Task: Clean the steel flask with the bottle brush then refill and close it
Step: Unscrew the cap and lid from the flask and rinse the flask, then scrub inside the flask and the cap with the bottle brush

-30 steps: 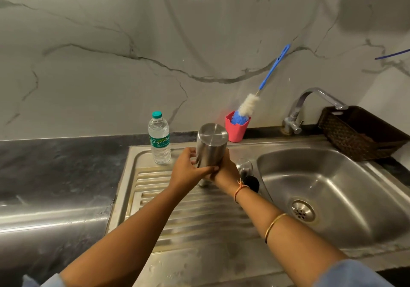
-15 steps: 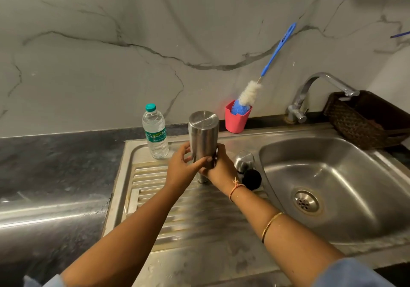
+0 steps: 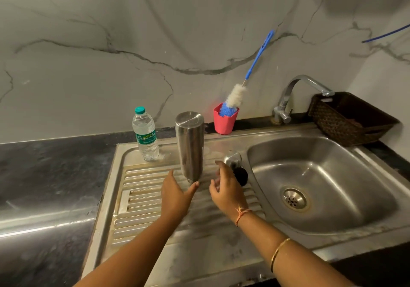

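Half a second ago both hands were wrapped round the steel flask; they have since let go and drawn back toward the person, and the flask stands alone. The left hand (image 3: 177,195) is open, fingers straight and together, thumb stretched out to the right. Its thumb tip lies at the foot of the steel flask (image 3: 190,149); whether it touches cannot be told. The right hand (image 3: 226,191) is open too, its fingers loosely curled and holding nothing.

The flask stands just beyond the gap between the two hands, nearer the left. Its long axis is upright, with the flat closed end pointing up and the narrower end down on the ribs of the draining board (image 3: 137,198). Just past the right hand's fingers lies a steel-and-black cap (image 3: 237,169), partly hidden by them, at the edge of the sink basin (image 3: 321,187).

Beyond the left hand and to the left of the flask stands a clear water bottle (image 3: 145,133) with a green cap, upright. Farther back, beyond the right hand, a red cup (image 3: 225,119) holds the bottle brush (image 3: 244,82), bristles down and blue handle leaning up to the right against the marble wall (image 3: 88,76). To the right of that are the tap (image 3: 295,96) and a dark woven basket (image 3: 350,118).
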The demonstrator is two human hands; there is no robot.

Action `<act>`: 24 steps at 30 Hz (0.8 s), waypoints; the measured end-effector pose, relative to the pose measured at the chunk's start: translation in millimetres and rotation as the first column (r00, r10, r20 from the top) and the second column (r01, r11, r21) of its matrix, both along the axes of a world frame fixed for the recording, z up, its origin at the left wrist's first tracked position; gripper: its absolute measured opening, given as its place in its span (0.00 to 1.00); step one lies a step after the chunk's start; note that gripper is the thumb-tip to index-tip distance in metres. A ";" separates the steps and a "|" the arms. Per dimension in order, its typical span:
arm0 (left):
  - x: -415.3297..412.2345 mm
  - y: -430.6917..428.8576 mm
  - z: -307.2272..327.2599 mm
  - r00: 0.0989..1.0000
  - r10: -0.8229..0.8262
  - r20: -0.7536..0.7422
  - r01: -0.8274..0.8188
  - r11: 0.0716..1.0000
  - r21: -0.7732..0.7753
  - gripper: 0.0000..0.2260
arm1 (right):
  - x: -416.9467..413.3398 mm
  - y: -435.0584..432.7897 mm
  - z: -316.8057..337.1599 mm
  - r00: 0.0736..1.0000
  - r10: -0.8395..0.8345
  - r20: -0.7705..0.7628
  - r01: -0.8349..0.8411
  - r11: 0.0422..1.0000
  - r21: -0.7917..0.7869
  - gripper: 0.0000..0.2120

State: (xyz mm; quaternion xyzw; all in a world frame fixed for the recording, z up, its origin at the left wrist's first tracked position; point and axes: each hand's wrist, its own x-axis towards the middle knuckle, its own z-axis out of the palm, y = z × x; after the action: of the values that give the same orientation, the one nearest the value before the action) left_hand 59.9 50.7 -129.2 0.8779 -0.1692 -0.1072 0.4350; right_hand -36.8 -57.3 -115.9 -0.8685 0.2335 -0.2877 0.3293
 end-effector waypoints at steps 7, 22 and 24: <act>-50.8 -16.0 -17.6 1.000 0.006 0.000 -0.005 0.865 0.501 0.42 | -60.8 -70.5 -13.2 0.974 -0.207 -0.089 0.138 0.861 -0.490 0.12; -72.4 -56.9 -12.8 0.983 0.088 -0.163 0.035 0.776 0.630 0.57 | 25.3 -239.9 154.6 0.856 -0.232 -0.462 -0.405 0.255 -0.878 0.14; -71.7 -57.0 -13.6 0.982 0.084 -0.171 0.043 0.778 0.627 0.57 | 51.5 -245.1 176.3 0.827 -0.292 -0.480 -0.484 0.063 -0.873 0.13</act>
State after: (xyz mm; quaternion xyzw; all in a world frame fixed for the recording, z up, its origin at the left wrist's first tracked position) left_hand -11.8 -6.3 -142.8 0.9601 -0.0721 -0.2354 0.1328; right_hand 14.6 -302.4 60.4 -0.9057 -0.0073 -0.0810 -0.4161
